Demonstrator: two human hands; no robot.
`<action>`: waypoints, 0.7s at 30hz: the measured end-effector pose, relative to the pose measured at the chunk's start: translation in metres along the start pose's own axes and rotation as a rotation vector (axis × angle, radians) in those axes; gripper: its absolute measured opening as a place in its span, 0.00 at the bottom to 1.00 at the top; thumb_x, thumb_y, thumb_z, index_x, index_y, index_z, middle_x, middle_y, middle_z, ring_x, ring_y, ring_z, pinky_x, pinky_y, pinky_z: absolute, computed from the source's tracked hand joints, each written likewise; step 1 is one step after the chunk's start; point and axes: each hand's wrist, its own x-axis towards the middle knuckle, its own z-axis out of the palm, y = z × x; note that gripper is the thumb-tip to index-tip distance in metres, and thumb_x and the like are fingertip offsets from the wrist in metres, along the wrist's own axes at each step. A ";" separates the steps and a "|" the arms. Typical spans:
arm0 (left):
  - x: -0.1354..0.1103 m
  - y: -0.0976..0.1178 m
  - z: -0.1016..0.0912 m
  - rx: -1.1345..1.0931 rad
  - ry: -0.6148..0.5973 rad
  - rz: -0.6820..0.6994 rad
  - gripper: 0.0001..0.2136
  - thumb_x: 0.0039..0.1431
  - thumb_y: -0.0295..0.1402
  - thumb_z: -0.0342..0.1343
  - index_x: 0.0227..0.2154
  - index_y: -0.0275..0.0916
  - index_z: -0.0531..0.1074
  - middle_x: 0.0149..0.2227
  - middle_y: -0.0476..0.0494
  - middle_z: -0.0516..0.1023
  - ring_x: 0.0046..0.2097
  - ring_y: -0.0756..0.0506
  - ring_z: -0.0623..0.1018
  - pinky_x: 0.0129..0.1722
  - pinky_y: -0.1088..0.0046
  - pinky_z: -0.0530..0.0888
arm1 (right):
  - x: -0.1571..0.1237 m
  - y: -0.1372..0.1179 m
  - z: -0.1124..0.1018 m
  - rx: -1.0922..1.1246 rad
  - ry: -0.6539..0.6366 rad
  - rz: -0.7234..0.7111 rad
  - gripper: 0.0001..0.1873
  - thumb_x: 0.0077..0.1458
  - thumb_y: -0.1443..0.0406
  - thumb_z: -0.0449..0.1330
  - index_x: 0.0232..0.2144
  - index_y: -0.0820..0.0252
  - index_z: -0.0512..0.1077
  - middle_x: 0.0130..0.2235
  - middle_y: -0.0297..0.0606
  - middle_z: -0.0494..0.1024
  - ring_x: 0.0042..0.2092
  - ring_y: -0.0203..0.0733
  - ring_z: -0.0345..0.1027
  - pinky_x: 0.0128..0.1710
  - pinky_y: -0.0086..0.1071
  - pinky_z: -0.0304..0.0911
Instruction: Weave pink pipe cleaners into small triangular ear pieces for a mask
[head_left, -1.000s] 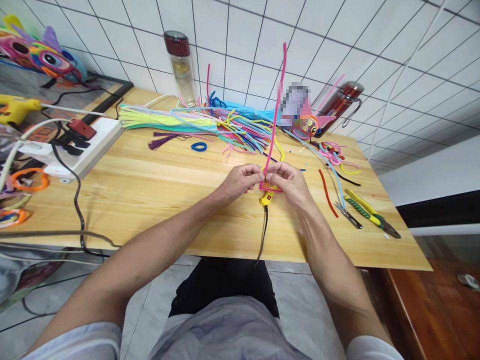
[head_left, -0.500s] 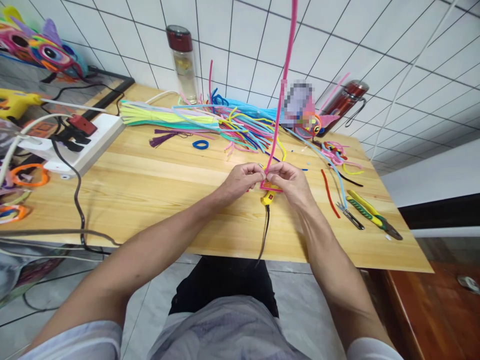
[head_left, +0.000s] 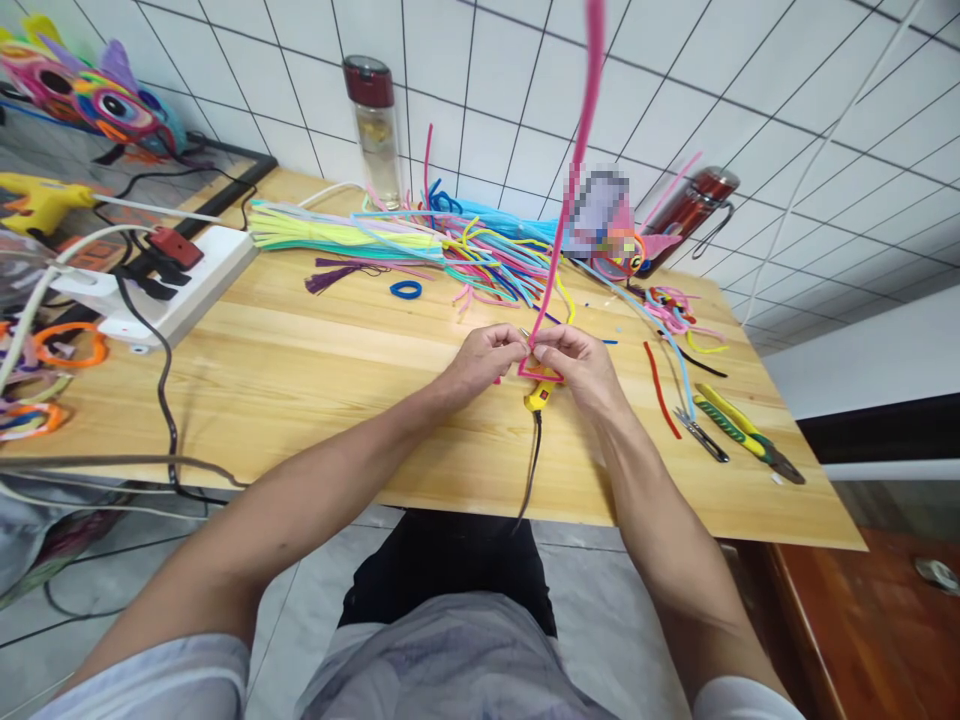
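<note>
Between my hands is a pink pipe cleaner (head_left: pixel 573 190), its long end rising past the top of the view and its lower part bent into a small angular shape. My left hand (head_left: pixel 486 362) pinches it from the left, thumb and forefinger together. From the right, my right hand (head_left: pixel 583 364) pinches the same pipe cleaner close by; the fingertips almost meet. Under the bent part lies a yellow corded tool (head_left: pixel 537 398) with a red switch, partly hidden by my hands. Its black cord runs to the table's front edge.
Bundled pipe cleaners (head_left: pixel 352 235) lie along the back, near a glass bottle (head_left: pixel 375 140) and a dark red flask (head_left: pixel 694 215). Thread snips (head_left: pixel 703 436) and pliers (head_left: pixel 750 435) rest at right. A power strip (head_left: pixel 187 290) and a yellow glue gun (head_left: pixel 37 205) are at left.
Both hands keep their pinch on the pink pipe cleaner, nearly still. Its upper end leans slightly further right. The camera view has shifted a little.
</note>
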 end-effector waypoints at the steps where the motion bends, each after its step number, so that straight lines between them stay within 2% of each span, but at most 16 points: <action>1: 0.000 -0.001 0.000 -0.002 0.002 -0.002 0.06 0.50 0.37 0.61 0.26 0.40 0.73 0.19 0.56 0.66 0.22 0.53 0.64 0.22 0.77 0.64 | 0.001 -0.001 0.000 0.009 0.003 -0.005 0.17 0.45 0.56 0.77 0.36 0.55 0.81 0.35 0.33 0.85 0.35 0.40 0.78 0.43 0.36 0.75; 8: 0.000 -0.002 0.000 0.003 -0.017 -0.010 0.06 0.50 0.36 0.61 0.25 0.40 0.72 0.19 0.55 0.66 0.22 0.53 0.65 0.23 0.76 0.62 | 0.002 -0.004 0.004 -0.026 0.005 -0.024 0.18 0.47 0.53 0.76 0.35 0.55 0.80 0.34 0.34 0.84 0.35 0.40 0.77 0.43 0.37 0.74; 21: -0.001 -0.001 0.003 0.027 -0.075 -0.006 0.07 0.49 0.37 0.59 0.26 0.40 0.71 0.20 0.56 0.66 0.22 0.54 0.64 0.25 0.75 0.60 | 0.001 -0.006 0.003 -0.084 0.057 -0.041 0.12 0.48 0.56 0.73 0.28 0.55 0.77 0.27 0.31 0.80 0.28 0.37 0.71 0.31 0.31 0.66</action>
